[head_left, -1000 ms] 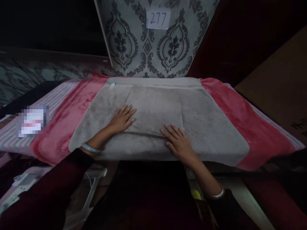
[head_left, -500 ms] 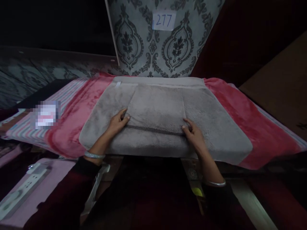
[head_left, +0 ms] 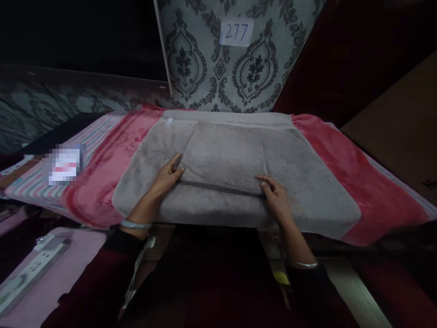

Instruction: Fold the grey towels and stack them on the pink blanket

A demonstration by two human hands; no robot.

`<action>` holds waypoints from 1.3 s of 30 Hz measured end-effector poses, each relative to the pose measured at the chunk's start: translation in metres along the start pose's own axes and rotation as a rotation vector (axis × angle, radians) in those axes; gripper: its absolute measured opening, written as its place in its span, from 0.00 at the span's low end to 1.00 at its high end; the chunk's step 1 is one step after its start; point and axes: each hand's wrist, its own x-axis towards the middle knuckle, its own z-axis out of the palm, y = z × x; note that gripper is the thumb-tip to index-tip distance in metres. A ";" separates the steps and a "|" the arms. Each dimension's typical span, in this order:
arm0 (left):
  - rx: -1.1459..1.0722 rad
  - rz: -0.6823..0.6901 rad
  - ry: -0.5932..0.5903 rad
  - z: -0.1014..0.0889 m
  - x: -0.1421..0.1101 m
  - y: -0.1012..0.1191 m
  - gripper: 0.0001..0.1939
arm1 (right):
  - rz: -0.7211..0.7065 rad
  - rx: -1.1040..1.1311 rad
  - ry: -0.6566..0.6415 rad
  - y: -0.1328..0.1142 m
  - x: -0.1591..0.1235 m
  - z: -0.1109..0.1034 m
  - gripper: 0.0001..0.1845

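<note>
A folded panel of grey plush cloth (head_left: 221, 152) lies flat on a wider spread of the same grey plush (head_left: 303, 173); I cannot tell whether the two are one piece. My left hand (head_left: 167, 175) has its thumb and fingers around the panel's near left corner. At the near right corner, my right hand (head_left: 276, 195) pinches the edge, its index finger resting over the top. The panel's near edge runs between both hands, slightly raised. A small white tag (head_left: 170, 121) sits at the spread's far left corner.
Beneath the grey plush is a red-pink plush cover (head_left: 102, 182) with striped edges. A blurred white item (head_left: 64, 166) lies on the left. A power strip (head_left: 32, 273) is at the lower left. Patterned wallpaper with a paper marked 277 (head_left: 237, 32) stands behind; a cardboard box (head_left: 403, 123) is right.
My right hand has shifted slightly left and nearer to me at the panel's corner, its index finger now lying over the edge. My left hand has hardly moved.
</note>
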 end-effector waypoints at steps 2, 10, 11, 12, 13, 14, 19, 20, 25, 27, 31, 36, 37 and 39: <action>0.035 0.016 0.033 0.005 0.000 -0.002 0.37 | -0.013 -0.046 0.029 -0.001 -0.001 0.002 0.23; 0.143 0.050 0.112 0.007 0.000 -0.013 0.31 | -0.015 -0.177 0.087 -0.006 -0.009 0.008 0.23; 0.144 0.051 0.112 0.007 0.000 -0.014 0.31 | -0.017 -0.170 0.086 -0.006 -0.008 0.007 0.24; 0.145 0.053 0.114 0.007 0.000 -0.014 0.30 | -0.017 -0.163 0.080 -0.006 -0.007 0.005 0.24; 0.146 0.056 0.118 0.007 0.000 -0.015 0.30 | -0.016 -0.155 0.071 -0.006 -0.007 0.004 0.24; 0.149 0.060 0.126 0.007 0.000 -0.015 0.30 | -0.014 -0.143 0.063 -0.006 -0.006 0.003 0.24; 0.172 0.064 0.140 0.008 -0.001 -0.013 0.29 | -0.016 -0.095 0.100 -0.008 -0.006 0.003 0.23; 0.179 0.059 0.138 0.008 -0.001 -0.012 0.30 | -0.016 -0.132 0.100 -0.008 -0.006 0.004 0.23; 0.204 0.045 0.131 0.007 -0.001 -0.011 0.30 | -0.011 -0.320 -0.001 -0.006 -0.010 0.000 0.21; 0.234 0.043 0.118 0.003 0.000 -0.008 0.30 | -0.059 -0.349 -0.031 -0.005 -0.011 -0.007 0.20; 0.493 0.145 0.153 0.004 -0.004 0.014 0.28 | -0.223 -0.520 0.080 -0.014 -0.010 -0.014 0.21; 0.855 0.534 -0.007 0.054 -0.026 0.055 0.29 | -0.401 -0.617 -0.044 -0.043 -0.005 0.013 0.27; 0.907 0.575 -0.081 0.066 -0.031 0.058 0.29 | -0.417 -0.647 -0.129 -0.047 -0.005 0.020 0.28; 0.985 0.594 -0.182 0.085 -0.039 0.056 0.30 | -0.410 -0.704 -0.270 -0.048 -0.006 0.032 0.30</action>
